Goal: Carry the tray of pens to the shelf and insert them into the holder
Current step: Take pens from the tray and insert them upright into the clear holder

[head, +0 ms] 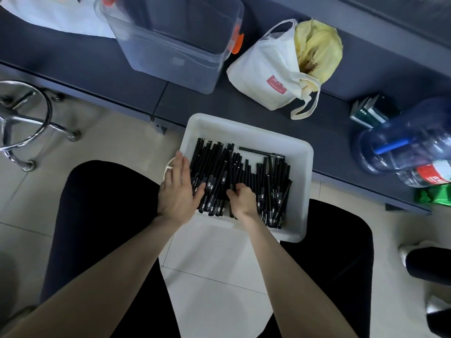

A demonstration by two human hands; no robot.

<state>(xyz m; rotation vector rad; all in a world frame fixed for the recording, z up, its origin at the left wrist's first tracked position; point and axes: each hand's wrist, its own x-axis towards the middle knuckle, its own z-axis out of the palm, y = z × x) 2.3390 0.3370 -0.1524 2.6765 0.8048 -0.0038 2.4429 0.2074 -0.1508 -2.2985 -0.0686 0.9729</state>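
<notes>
A white plastic tray (299,152) sits partly on the dark bench edge and partly over my lap. It holds several black pens (246,176) lying side by side, with one loose pen (253,151) crosswise at the back. My left hand (179,189) lies flat with straight fingers along the tray's left rim, thumb touching the pens. My right hand (242,200) is inside the tray, fingers curled around a few pens near the middle. No pen holder is in view.
On the dark bench (341,132) stand a clear storage bin (170,45), a white tote bag (273,74) with yellow contents, small boxes (368,111), a large blue water jug (405,140) and a bottle (427,174). A chrome stool base (22,123) stands at left on tiled floor.
</notes>
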